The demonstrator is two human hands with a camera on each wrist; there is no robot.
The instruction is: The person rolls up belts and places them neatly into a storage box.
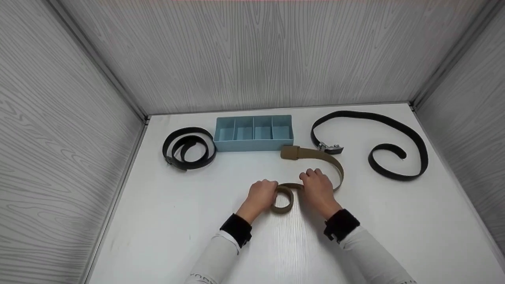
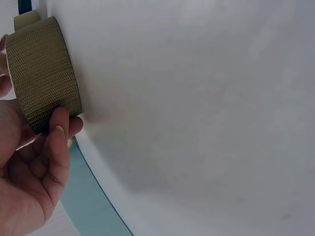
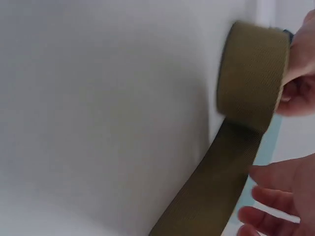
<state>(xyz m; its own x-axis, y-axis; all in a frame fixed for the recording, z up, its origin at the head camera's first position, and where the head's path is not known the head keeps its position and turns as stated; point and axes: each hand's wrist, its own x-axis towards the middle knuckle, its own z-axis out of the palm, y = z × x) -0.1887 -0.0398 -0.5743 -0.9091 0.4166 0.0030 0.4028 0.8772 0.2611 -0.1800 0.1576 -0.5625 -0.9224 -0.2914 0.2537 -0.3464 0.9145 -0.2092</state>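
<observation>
An olive-brown woven belt (image 1: 284,210) stands on edge on the white table, its near end wound into a round coil. My left hand (image 1: 262,194) is at the coil's left side; in the left wrist view its fingertips pinch the coil (image 2: 44,69). My right hand (image 1: 317,191) is over the unrolled stretch just right of the coil. In the right wrist view, that hand's thumb (image 3: 270,176) meets the upper edge of the strip (image 3: 211,182), with the other fingers loosely bent beside it. From there the belt curves round to its flat buckle (image 1: 290,152).
A blue four-slot tray (image 1: 254,146) stands behind the hands, close to the buckle. At the left lies a coiled black belt (image 1: 189,165), near the tray's side. Another black belt (image 1: 418,142) with a metal buckle (image 1: 330,148) spreads loosely at the right. Grey wood-grain walls enclose the table.
</observation>
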